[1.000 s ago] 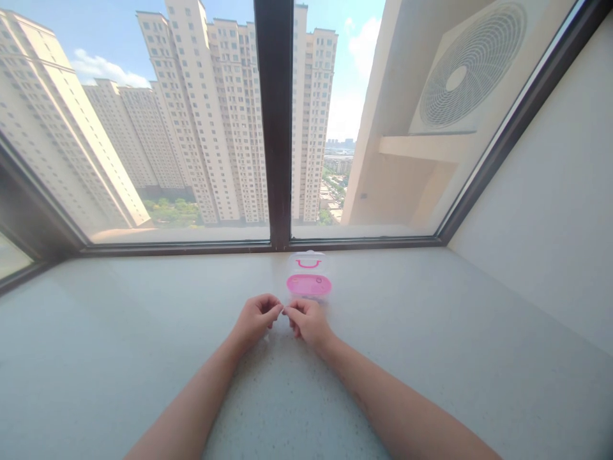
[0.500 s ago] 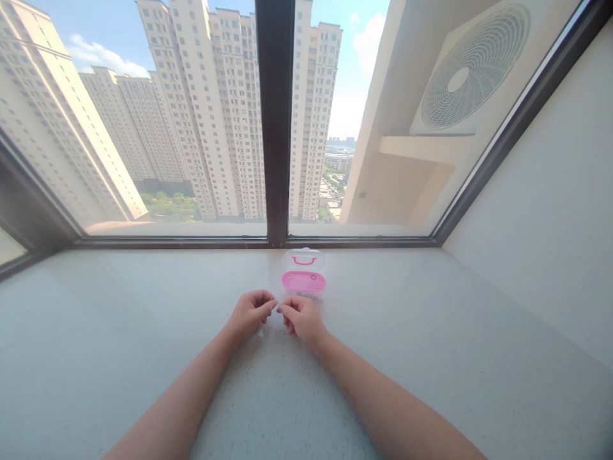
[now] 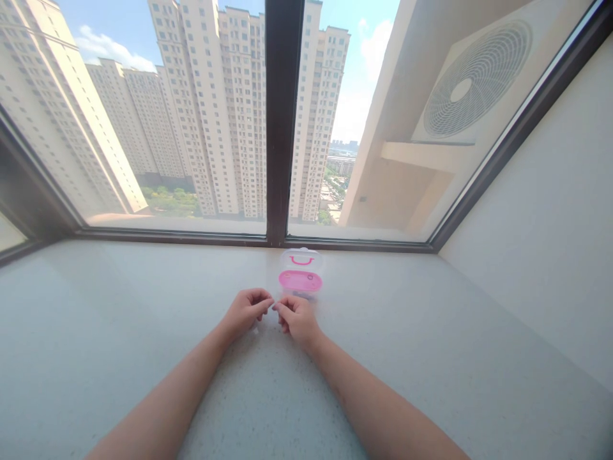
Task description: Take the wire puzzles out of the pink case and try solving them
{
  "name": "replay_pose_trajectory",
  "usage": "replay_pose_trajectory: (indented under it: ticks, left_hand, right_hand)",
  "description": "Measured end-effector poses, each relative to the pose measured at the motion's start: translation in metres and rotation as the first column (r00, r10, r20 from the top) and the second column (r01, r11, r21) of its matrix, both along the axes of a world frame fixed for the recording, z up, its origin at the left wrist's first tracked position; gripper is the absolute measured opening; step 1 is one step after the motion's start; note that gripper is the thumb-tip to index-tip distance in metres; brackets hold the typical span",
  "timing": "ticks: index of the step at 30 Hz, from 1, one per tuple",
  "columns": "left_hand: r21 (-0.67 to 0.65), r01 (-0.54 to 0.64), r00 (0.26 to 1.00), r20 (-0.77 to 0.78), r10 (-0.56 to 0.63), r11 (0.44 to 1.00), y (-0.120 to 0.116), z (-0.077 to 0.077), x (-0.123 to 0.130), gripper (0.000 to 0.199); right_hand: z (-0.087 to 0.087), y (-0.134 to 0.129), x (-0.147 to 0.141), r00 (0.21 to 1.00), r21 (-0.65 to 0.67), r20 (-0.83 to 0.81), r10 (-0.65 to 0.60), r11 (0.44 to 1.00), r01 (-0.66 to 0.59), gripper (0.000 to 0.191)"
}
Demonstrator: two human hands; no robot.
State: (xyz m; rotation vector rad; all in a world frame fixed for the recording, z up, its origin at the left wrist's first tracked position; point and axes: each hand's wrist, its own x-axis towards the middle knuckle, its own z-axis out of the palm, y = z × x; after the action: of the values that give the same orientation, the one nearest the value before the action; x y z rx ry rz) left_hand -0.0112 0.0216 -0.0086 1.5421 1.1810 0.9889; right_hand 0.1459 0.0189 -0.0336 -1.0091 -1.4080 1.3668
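Both hands out over a pale speckled stone-like sill (image 3: pixel 268 402), approx. centre. L hand (image 3: pixel 246 312): thumb + index drawn into a pinch, other fingers curled under. R hand (image 3: pixel 295 319): same posture, mirrored. Tips of the two pinches almost meet; contact or v. thin gap, can't make out. Anything between them too small to see at this res., so no ID on what (if anything) is held.

Nearest obj.: small clear plastic box w/ rounded ends (image 3: pixel 287 295), just beyond R hand, partly behind it. Clear plastic lid w/ pink handle (image 3: pixel 301 260) stands raised at its rear, nr window. Pink oval plastic tray (image 3: pixel 292 280) sits across the top; small dark ring-like mark or item (image 3: pixel 310 277) on its R side. Dark contents lower down through the clear wall, detail n/a. Small whitish translucent bit (image 3: pixel 255 330) just below L hand, on or close to sill; unclear what.

Step in hand, my read: fine two-handed fingertip work, tip to tip, done in front of the box, not in it. Neither hand appears to be on lid or tray. Next move, judging by posture, calls for steady wrists, light pressure, both pinches lined up; a slip would likely drop sth tiny onto the sill, hard to spot there. Box w/in easy reach, lid out of the way.

Bkgd: dark brown window frame (image 3: pixel 281 128), tall pale bldgs (image 3: pixel 201 115) outside.
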Motion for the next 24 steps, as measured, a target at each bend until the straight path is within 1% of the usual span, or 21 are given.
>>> replay_pose_trajectory:
  ticks: [4, 10, 15, 20, 24]
  left_hand:
    - [0.014, 0.004, 1.0, -0.005, -0.004, 1.0, -0.0007, 0.0015, 0.0016, 0.023]
    - [0.024, 0.024, 0.999, -0.031, -0.023, 0.999, 0.0007, -0.0017, 0.0033, 0.025]
    - [0.013, 0.012, 0.999, -0.051, -0.011, 1.0, 0.0018, -0.0017, 0.0029, 0.025]
    - [0.025, 0.002, 0.999, -0.044, -0.001, 1.0, 0.0041, -0.0021, 0.0017, 0.025]
    - [-0.001, -0.017, 0.999, -0.032, 0.017, 1.0, 0.006, -0.0031, 0.0015, 0.025]
  right_hand:
    - [-0.0003, 0.0004, 0.0006, 1.0, 0.019, -0.003, -0.002, 1.0, 0.002, 0.022]
    - [-0.0004, 0.0, 0.0006, 1.0, 0.031, 0.013, 0.009, 0.999, -0.01, 0.024]
    - [0.0004, 0.0005, 0.0005, 0.999, 0.038, 0.034, 0.021, 0.999, -0.023, 0.024]
    - [0.0013, 0.0025, -0.0021, 0.998, 0.033, 0.068, 0.001, 0.999, -0.004, 0.024]
    - [0.0017, 0.0012, -0.0033, 0.997, 0.035, 0.08, -0.013, 0.999, 0.01, 0.023]
